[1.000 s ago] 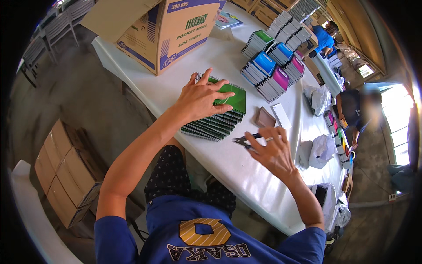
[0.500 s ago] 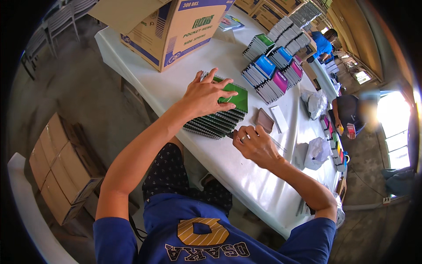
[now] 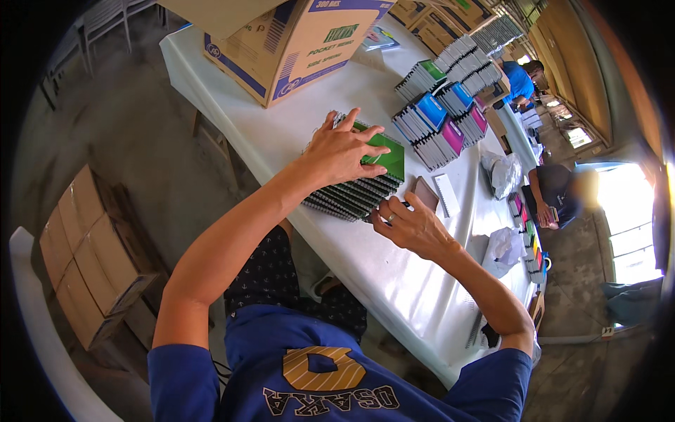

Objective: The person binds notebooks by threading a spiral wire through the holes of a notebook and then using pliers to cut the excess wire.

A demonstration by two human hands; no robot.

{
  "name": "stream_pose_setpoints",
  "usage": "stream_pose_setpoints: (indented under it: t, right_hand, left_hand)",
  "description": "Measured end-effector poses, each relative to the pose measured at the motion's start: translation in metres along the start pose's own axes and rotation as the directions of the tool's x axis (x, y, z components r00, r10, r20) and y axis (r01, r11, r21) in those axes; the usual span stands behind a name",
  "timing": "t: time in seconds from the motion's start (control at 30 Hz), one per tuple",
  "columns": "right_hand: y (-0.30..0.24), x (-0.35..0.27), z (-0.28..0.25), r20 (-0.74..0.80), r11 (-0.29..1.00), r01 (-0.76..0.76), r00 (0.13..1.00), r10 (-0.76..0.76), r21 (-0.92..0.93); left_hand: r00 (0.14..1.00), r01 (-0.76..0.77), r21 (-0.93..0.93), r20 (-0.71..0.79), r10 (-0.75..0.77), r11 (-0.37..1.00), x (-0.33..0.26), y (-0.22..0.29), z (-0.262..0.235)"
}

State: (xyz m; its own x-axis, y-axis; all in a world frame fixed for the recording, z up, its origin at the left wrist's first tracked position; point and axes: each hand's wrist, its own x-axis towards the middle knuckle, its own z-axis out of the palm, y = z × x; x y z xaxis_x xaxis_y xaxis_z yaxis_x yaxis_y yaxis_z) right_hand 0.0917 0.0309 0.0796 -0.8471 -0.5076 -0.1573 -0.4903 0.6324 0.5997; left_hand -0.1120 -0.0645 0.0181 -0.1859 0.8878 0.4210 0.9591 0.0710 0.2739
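A stack of green-covered spiral notebooks (image 3: 389, 158) leans in a slanted pile near the table's front edge, its black wire bindings facing me. Across the top cover lies my left hand (image 3: 341, 152), fingers spread and pressing down. My right hand (image 3: 415, 226) is at the pile's lower right corner, thumb and fingers pinched together. Whatever is between those fingertips is hidden. Just beyond that hand, a small brown pad (image 3: 425, 191) and a white spiral notepad (image 3: 446, 195) lie on the table.
A large open carton (image 3: 295, 53) stands at the table's far left. Stacked blue, green and magenta notebooks (image 3: 430, 109) are farther back. Crumpled plastic bags (image 3: 503, 172) lie to the right. Sealed cartons (image 3: 95, 253) sit at left. Two people work beyond the white-covered table (image 3: 337, 243).
The view has shifted slightly, moving the stack a little right in the picture. My left hand stays spread on it; my right index finger has lifted somewhat. A person at right has moved their hands.
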Motion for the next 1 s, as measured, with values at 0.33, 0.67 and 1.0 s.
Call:
stream_pose_setpoints:
  t: [0.33,0.67,1.0]
  right_hand:
    - [-0.018,0.004,-0.02,0.2,0.972,-0.222,0.958,0.205,0.07]
    - [-0.016,-0.007,0.011,0.076,0.998,-0.035,0.996,0.039,-0.056]
    - [-0.03,0.0,0.004,0.07,0.995,-0.092,0.993,0.091,0.021]
  left_hand:
    - [1.0,0.016,-0.03,-0.025,-0.017,0.999,0.0,-0.002,0.005]
    - [1.0,0.015,-0.031,-0.02,-0.016,0.999,0.0,-0.001,0.003]
    - [1.0,0.014,-0.032,-0.015,-0.014,0.999,-0.001,-0.001,0.003]
